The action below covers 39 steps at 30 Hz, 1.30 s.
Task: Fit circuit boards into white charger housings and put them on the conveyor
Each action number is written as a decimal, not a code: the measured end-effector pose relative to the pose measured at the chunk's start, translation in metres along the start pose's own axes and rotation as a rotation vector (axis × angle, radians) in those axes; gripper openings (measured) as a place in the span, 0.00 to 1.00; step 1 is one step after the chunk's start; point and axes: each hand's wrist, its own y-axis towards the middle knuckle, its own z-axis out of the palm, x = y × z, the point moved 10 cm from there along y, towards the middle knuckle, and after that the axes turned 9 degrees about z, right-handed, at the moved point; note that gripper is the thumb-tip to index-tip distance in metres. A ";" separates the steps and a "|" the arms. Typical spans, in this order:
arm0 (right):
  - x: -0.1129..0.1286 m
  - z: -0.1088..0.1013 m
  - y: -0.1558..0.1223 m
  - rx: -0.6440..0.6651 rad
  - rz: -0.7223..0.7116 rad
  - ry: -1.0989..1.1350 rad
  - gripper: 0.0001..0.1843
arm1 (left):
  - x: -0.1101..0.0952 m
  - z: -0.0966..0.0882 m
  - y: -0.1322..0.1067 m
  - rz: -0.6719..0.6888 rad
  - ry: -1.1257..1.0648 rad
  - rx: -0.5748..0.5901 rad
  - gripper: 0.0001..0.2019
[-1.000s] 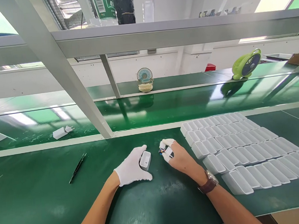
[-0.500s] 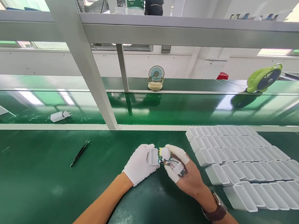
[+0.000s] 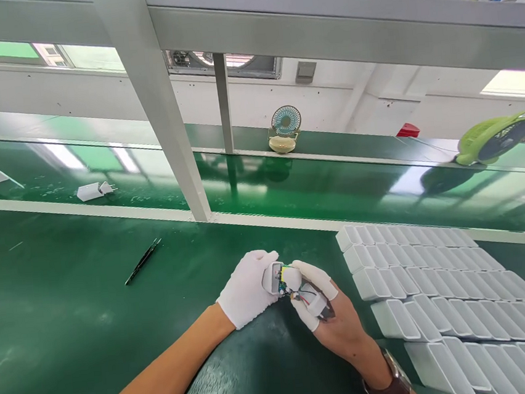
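My left hand (image 3: 249, 290), in a white glove, is closed around a white plastic housing (image 3: 270, 278) whose open end faces right. My right hand (image 3: 331, 302), with white covers on its fingers, grips a small circuit board (image 3: 287, 276) with yellow and white parts. Thin wires run from the board to a white plug piece (image 3: 316, 303) within the right palm. The board's left end sits at the mouth of the housing, partly inside it. Fingers hide the lower edges of both pieces.
Rows of white open housings (image 3: 418, 275) stand on the green table (image 3: 69, 314) at right. Black tweezers (image 3: 143, 262) lie to the left. Beyond a metal post (image 3: 161, 107) are a white adapter piece (image 3: 95, 191), a small fan (image 3: 285, 121) and a green fan (image 3: 493, 137).
The circuit board has moved left into the housing's mouth, and the housing has turned a little. The camera view has shifted slightly. The hands keep their grips.
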 end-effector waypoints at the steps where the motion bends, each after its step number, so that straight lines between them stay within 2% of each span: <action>1: 0.000 0.000 0.000 0.001 -0.001 -0.005 0.31 | -0.001 0.000 0.000 0.008 0.000 0.000 0.30; 6: 0.001 0.002 -0.001 0.007 -0.011 -0.035 0.31 | -0.006 -0.002 -0.003 0.057 -0.008 -0.025 0.32; 10: 0.006 0.002 -0.003 -0.010 -0.050 -0.071 0.32 | -0.011 -0.005 -0.001 0.092 -0.012 -0.032 0.28; 15: 0.013 0.000 -0.002 -0.039 -0.111 -0.118 0.32 | -0.013 -0.006 0.001 0.074 -0.002 -0.010 0.27; 24: 0.015 0.001 -0.003 -0.041 -0.115 -0.163 0.33 | -0.015 -0.009 0.001 0.082 0.030 -0.013 0.24; 30: 0.016 0.002 -0.003 -0.036 -0.124 -0.146 0.33 | -0.015 -0.008 0.000 0.075 0.037 -0.003 0.26; 39: 0.013 0.001 -0.005 -0.040 -0.120 -0.146 0.33 | -0.018 -0.010 0.002 0.085 -0.011 -0.019 0.21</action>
